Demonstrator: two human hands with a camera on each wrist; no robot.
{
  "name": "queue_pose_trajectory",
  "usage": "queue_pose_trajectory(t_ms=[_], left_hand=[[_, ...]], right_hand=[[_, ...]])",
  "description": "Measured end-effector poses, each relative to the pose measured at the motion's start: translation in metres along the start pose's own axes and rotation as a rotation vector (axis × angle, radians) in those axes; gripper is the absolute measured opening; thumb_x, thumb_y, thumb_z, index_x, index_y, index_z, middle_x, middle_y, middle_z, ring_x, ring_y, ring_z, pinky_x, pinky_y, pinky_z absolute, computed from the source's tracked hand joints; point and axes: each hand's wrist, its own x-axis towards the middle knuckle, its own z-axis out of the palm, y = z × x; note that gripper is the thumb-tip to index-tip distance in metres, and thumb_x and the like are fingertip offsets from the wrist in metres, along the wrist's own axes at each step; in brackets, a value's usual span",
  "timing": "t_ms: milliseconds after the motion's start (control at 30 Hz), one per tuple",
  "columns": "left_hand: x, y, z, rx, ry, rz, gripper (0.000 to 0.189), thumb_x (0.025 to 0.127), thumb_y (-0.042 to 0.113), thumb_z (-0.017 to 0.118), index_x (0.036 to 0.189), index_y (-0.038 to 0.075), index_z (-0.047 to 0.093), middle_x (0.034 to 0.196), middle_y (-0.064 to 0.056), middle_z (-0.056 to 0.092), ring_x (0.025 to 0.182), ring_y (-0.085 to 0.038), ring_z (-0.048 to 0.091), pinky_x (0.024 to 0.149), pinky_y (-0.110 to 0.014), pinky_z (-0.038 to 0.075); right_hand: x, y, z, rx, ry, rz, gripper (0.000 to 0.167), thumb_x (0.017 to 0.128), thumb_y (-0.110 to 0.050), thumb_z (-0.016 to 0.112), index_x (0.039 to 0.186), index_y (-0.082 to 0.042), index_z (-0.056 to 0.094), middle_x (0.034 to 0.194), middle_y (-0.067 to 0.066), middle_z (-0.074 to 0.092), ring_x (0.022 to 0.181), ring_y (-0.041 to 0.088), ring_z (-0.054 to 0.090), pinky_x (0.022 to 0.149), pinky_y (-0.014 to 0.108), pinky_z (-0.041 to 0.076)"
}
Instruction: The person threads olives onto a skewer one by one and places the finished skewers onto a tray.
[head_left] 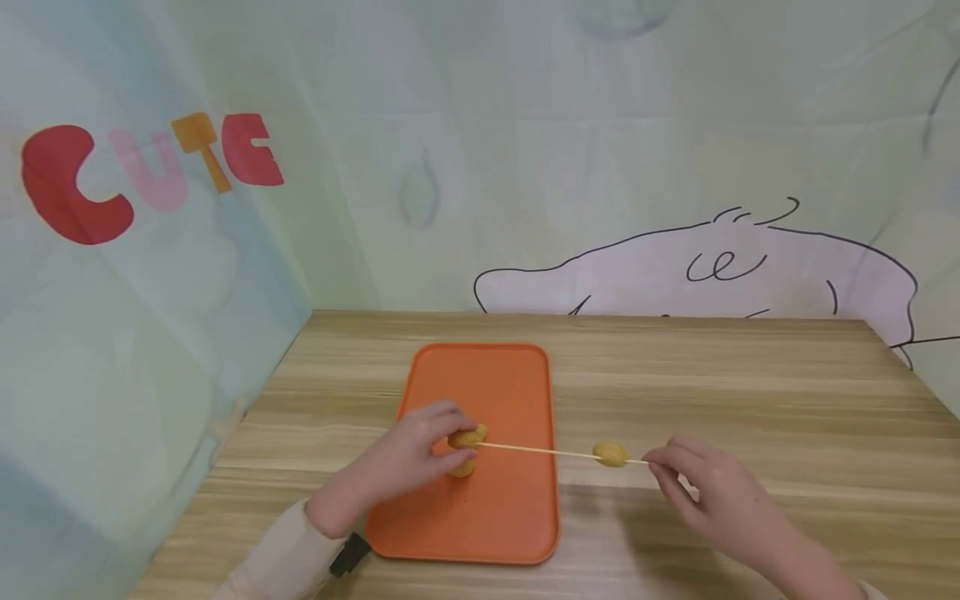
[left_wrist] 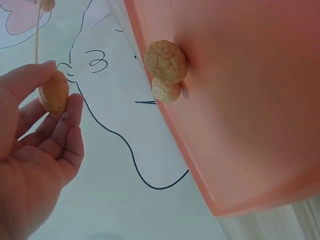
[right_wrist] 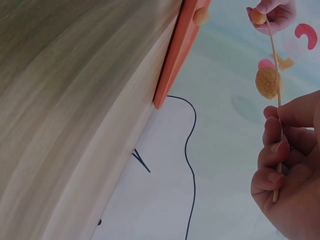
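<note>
My left hand (head_left: 408, 450) pinches a golden-brown fried ball (left_wrist: 54, 93) between thumb and fingertips, over the tray. A thin wooden skewer (head_left: 536, 450) runs from that ball across to my right hand (head_left: 723, 500). The skewer's tip meets the held ball; how deep it goes in is hidden. Thumb and fingers of the right hand grip the skewer near its other end. Just ahead of them, a second fried ball (right_wrist: 268, 83) is threaded on the stick. Two more fried balls, a larger one (left_wrist: 166, 61) and one beside it (left_wrist: 166, 91), lie on the orange tray (head_left: 510, 517).
The tray lies on a wood-grain table (head_left: 750, 375), left of its middle. Behind the table hangs a pale backdrop (head_left: 375, 167) with a line drawing and the coloured letters CUTE (head_left: 251, 150). A black strap piece (head_left: 349, 555) shows by the left sleeve.
</note>
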Motion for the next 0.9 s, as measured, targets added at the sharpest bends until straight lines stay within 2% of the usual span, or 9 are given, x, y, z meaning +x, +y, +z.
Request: queue_pose_trajectory(t_ms=[200,267,333,367,433,533,733,900], left_hand=[[0.0,0.003,0.0,-0.005,-0.019,-0.003,0.021,0.082,0.008,0.076,0.101,0.001,0.069,0.087,0.002,0.056,0.077,-0.008,0.051,0.067,-0.024,0.051],[0.0,0.004,0.0,-0.011,-0.021,-0.001,0.02,0.082,0.008,0.076,0.101,0.002,0.069,0.088,0.002,0.056,0.077,-0.008,0.051,0.066,-0.026,0.052],[0.0,0.005,-0.001,-0.013,-0.024,0.0,0.021,0.083,0.007,0.076,0.101,0.001,0.069,0.088,0.002,0.056,0.077,-0.008,0.051,0.067,-0.025,0.052],[0.0,0.005,-0.001,-0.016,-0.027,0.0,0.021,0.082,0.007,0.076,0.101,0.001,0.069,0.088,0.001,0.057,0.077,-0.008,0.052,0.067,-0.024,0.052],[0.001,0.007,-0.001,-0.011,-0.032,-0.001,0.021,0.082,0.007,0.076,0.102,0.002,0.069,0.089,0.001,0.057,0.078,-0.008,0.052,0.068,-0.023,0.052],[0.001,0.009,-0.001,-0.002,-0.044,0.001,0.021,0.083,0.008,0.076,0.102,0.002,0.069,0.09,0.001,0.058,0.079,-0.008,0.053,0.069,-0.023,0.052],[0.002,0.012,0.002,0.007,-0.061,0.002,0.02,0.084,0.01,0.075,0.103,0.004,0.069,0.092,0.001,0.058,0.079,-0.008,0.055,0.069,-0.023,0.053],[0.003,0.012,0.004,-0.012,-0.057,0.03,0.019,0.084,0.01,0.074,0.101,0.002,0.069,0.09,0.001,0.057,0.078,-0.007,0.055,0.068,-0.021,0.052]], right_hand=[[-0.001,0.0,-0.002,-0.008,0.003,0.004,0.024,0.075,0.009,0.072,0.089,-0.011,0.07,0.077,-0.015,0.055,0.064,-0.008,0.042,0.054,0.006,0.036],[-0.001,0.001,-0.002,-0.006,0.006,-0.002,0.02,0.079,0.006,0.071,0.089,-0.011,0.07,0.076,-0.015,0.055,0.064,-0.008,0.042,0.054,0.005,0.036],[-0.002,0.001,-0.002,-0.006,0.014,-0.021,0.008,0.089,-0.004,0.066,0.089,-0.011,0.07,0.077,-0.015,0.056,0.064,-0.008,0.042,0.054,0.005,0.036],[-0.002,0.002,-0.001,-0.007,0.02,-0.035,0.01,0.094,-0.011,0.061,0.088,-0.012,0.07,0.077,-0.014,0.056,0.064,-0.008,0.042,0.054,0.005,0.036],[-0.001,0.002,-0.001,-0.01,0.032,-0.059,0.027,0.101,-0.024,0.05,0.088,-0.011,0.07,0.077,-0.014,0.056,0.064,-0.007,0.043,0.054,0.005,0.036],[0.0,0.002,0.0,-0.021,0.047,-0.092,0.043,0.103,-0.034,0.037,0.087,-0.011,0.069,0.076,-0.013,0.056,0.064,-0.007,0.042,0.054,0.005,0.036],[0.001,0.0,-0.001,-0.03,0.047,-0.101,0.045,0.103,-0.034,0.036,0.086,-0.01,0.07,0.076,-0.013,0.055,0.063,-0.007,0.041,0.053,0.005,0.035],[0.0,0.0,-0.002,-0.043,0.055,-0.113,0.045,0.103,-0.033,0.036,0.084,-0.01,0.069,0.075,-0.013,0.054,0.063,-0.007,0.04,0.053,0.005,0.034]])
